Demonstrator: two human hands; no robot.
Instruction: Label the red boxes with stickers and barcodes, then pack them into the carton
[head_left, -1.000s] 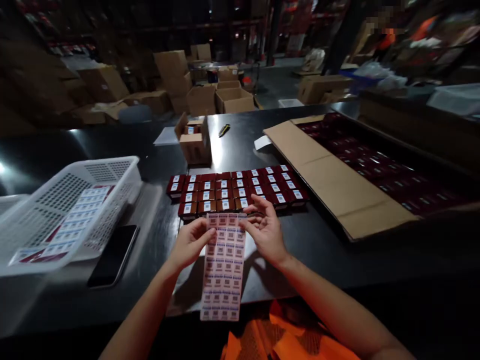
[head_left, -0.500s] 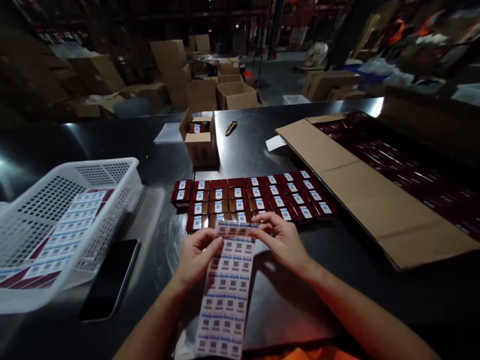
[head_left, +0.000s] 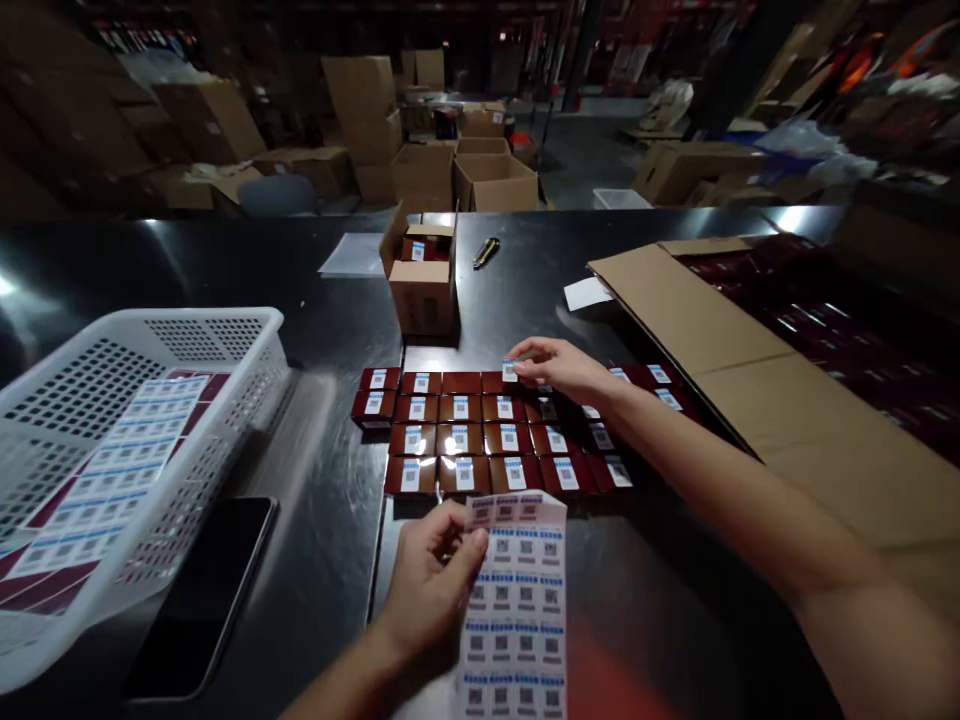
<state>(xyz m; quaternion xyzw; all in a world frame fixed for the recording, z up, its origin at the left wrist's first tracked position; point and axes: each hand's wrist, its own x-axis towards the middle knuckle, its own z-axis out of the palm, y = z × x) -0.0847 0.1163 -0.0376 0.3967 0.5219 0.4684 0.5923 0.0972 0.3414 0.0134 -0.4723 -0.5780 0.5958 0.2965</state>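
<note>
dark table (head_left: 322, 335) — left grip (head_left: 429, 578) pinching sheet (head_left: 517, 600) near corner — right grip (head_left: 568, 370) pinching label (head_left: 509, 371)

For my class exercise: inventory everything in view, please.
table: one, dark, beneath
boxes: over twenty, dark red, centre
basket: one, white, left
labelled items: several, dark red, inside basket
phone: one, black, left
small carton: one, brown, back
knife: one, black-yellow, back
large carton: one, brown, right
plain sheets: two, whitish, back
background cartons: several, brown, beyond table
label sheet: one, white, front
loose label: one, white, centre
left hand: one, holding label sheet
right hand: one, holding loose label
</note>
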